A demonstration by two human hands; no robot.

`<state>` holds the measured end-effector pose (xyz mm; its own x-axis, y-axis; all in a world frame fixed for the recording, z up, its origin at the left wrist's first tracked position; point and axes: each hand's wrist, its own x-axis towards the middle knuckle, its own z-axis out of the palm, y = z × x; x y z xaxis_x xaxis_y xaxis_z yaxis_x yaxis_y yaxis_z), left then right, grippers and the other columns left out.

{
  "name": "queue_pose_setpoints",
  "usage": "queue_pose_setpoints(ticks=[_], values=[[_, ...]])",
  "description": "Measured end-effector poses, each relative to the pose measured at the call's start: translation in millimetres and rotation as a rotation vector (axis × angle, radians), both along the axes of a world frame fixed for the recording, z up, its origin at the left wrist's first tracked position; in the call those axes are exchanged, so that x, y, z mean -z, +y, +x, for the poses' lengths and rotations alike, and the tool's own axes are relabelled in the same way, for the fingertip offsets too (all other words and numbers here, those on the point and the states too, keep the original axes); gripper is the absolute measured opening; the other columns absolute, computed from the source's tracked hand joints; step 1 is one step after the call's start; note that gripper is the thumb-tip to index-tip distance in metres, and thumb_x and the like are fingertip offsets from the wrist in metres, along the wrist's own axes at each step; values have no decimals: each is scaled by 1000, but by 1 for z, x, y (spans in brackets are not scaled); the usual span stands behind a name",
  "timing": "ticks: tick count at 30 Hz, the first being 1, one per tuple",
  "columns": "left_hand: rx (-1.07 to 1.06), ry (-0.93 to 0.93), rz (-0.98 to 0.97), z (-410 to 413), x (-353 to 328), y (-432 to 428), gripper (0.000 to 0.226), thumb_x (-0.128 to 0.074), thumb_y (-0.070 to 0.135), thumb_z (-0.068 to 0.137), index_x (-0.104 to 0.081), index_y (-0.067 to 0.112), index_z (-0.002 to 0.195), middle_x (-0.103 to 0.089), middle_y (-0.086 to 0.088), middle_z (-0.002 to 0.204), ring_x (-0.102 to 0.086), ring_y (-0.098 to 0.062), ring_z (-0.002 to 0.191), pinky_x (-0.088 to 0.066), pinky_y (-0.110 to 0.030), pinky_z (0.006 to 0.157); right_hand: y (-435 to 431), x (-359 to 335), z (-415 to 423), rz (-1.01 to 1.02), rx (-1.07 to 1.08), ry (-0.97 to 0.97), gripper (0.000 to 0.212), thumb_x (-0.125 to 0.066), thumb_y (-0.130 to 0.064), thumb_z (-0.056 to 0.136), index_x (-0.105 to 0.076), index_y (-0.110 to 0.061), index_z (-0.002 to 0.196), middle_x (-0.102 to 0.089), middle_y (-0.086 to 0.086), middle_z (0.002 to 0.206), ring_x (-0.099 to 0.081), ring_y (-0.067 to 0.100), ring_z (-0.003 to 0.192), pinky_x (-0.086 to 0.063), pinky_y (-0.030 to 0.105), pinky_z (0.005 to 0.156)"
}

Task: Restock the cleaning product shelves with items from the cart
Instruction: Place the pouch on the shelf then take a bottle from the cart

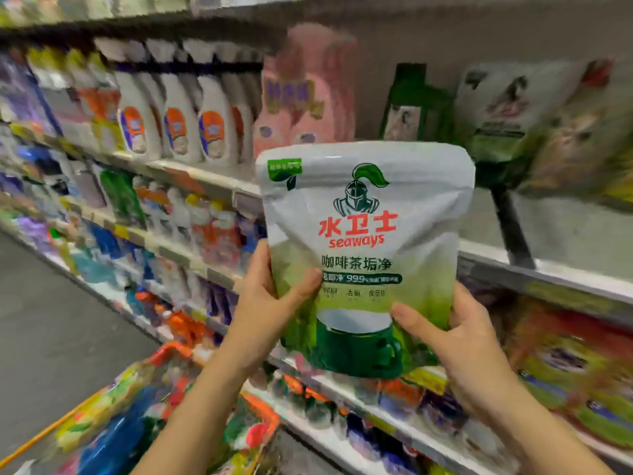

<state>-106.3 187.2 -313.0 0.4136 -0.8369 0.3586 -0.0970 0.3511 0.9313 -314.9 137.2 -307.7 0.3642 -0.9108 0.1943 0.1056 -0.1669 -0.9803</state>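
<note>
Fingers of the left hand (274, 299) and right hand (455, 337) clamp the lower edges of the white-and-green pouch (366, 248), thumbs across its front; both forearms angle upward, holding it upright before the shelves (548, 269); the cart (164, 416) sits below left.

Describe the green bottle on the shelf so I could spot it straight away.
Start at the long shelf carrying the row of white bottles, and follow it right past the pink bottles. The green bottle stands just beyond them, above the pouch held in both hands. It is the only dark green, square-shouldered bottle there.
</note>
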Motion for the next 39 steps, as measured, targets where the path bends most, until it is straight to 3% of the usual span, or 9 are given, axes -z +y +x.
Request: queue_pose_setpoints(ticks=[5, 16, 23, 25, 27, 29, 33, 36, 39], values=[[219, -130, -72, -52, -30, -62, 56, -74, 39, 72, -47, 25, 119, -65, 8, 115, -61, -11, 112, -48, -31, 96, -25, -28, -56, -87, 214, -64, 61, -84, -53, 57, -64, -23, 106, -74, -1, 105, -71, 17, 95, -58, 27, 74], [174, -496, -232, -89, -72, -196, 55, -73, 54, 68, -44, 36, 111, -43, 12, 109, -42, 0, 106, -35, -8, 90, -104, -48, -73, -342, 563, 27, 46, -67, -10, 83, -42, -35, 111, -63, -24, 107, -59, -14, 98, -48, 5, 75], [363, -256, -162, -92, -49, -234, 72, -88, 19, 63, -42, 41, 114, -57, 17, 115, -58, 10, 103, -47, -9, 82, -137, -35, -62, -486, 686, 324, 86, -58, -27, 87, 4, -54, 139, -15, -15, 155, -22, -3, 141, -27, 22, 113], [393, -259, -138, -94, -45, -241, 82, -91, 30, 58, -39, 55, 115, -59, 14, 118, -60, 4, 108, -49, -17, 87, -136, -37, -59, -470, 643, 399, 95, -59, -43, 78, 14, -59, 136, -13, -18, 143, -24, -1, 135, -28, 18, 110], [391, -338, -127, -92, -40, -249, 76, -87, 50, 51, -42, 66, 110, -63, 6, 119, -61, -7, 112, -50, -30, 94, -135, -34, -52, -512, 749, 624, 114, -60, -64, 64, 25, -55, 139, -5, -12, 141, -22, 19, 138, -37, 39, 108], [457, -350, -82, -89, -38, -251, 59, -81, 56, 49, -57, 53, 103, -70, 16, 105, -64, 1, 101, -53, -26, 90, -138, -27, -49, -707, 946, 851, 121, -56, -72, 61, 11, -28, 152, 2, 12, 153, -11, 38, 143, -34, 61, 104], [469, -363, -63, -84, -37, -256, 74, -56, 88, 58, -53, 38, 111, -66, 11, 110, -60, -4, 107, -48, -23, 92, -146, -28, -51, -1166, 905, 1132, 104, -53, -71, 75, -6, -24, 155, 11, 18, 160, 9, 34, 148, 5, 54, 118], [436, -322, -93, -85, -33, -258, 82, -41, 88, 71, -46, 32, 131, -54, 2, 133, -50, -11, 126, -38, -33, 109, -159, -32, -52, -1211, 813, 1213, 106, -67, -62, 67, -14, -31, 152, -8, 19, 158, -3, 42, 146, -14, 62, 112], [440, -411, -95, -92, -34, -251, 34, -39, 68, 86, -44, 63, 119, -52, 29, 126, -47, 0, 124, -37, -25, 108, -171, -34, -54, -1141, 836, 1322, 122, -76, -63, 56, -9, -33, 153, -20, 25, 151, -19, 52, 137, -35, 71, 97]])
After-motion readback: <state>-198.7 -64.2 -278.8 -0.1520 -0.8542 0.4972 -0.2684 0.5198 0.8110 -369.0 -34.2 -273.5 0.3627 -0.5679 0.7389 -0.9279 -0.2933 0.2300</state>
